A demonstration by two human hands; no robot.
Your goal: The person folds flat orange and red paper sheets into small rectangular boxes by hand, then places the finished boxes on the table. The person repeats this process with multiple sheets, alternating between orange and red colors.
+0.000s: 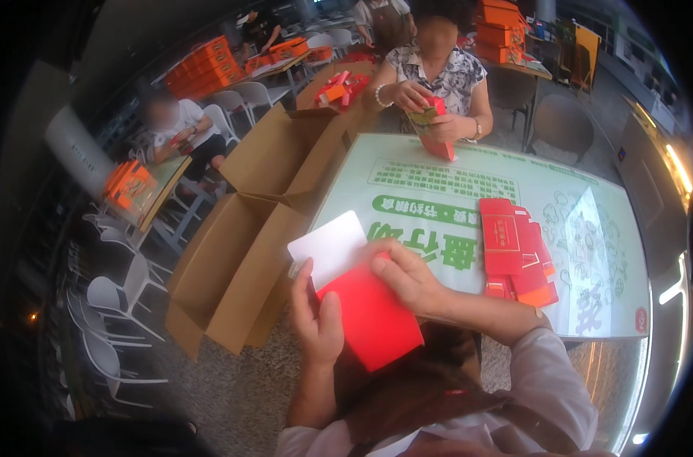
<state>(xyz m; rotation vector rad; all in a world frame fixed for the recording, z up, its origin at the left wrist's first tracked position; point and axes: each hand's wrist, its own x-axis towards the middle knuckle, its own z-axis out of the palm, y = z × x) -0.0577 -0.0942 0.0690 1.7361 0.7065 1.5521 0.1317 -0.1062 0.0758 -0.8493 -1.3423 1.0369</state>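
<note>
Between my hands is a red folding carton (373, 314), tilted, with a white inner flap (329, 250) standing out at its far left end. My left hand (316, 324) grips its left edge, thumb on the red face and fingers behind. Over the upper right edge my right hand (407, 278) is closed, thumb on the red side; some of its fingers are hidden. On the table to the right lies a pile of flattened red cartons (514, 247) with some orange parts.
Opposite, a person holds a red carton (436, 131) over the green-and-white printed table (426, 199). Open brown cardboard boxes (236, 263) stand on the floor left of the table. White chairs (118, 297), another seated person (183, 126) and stacks of orange boxes (205, 65) are farther left.
</note>
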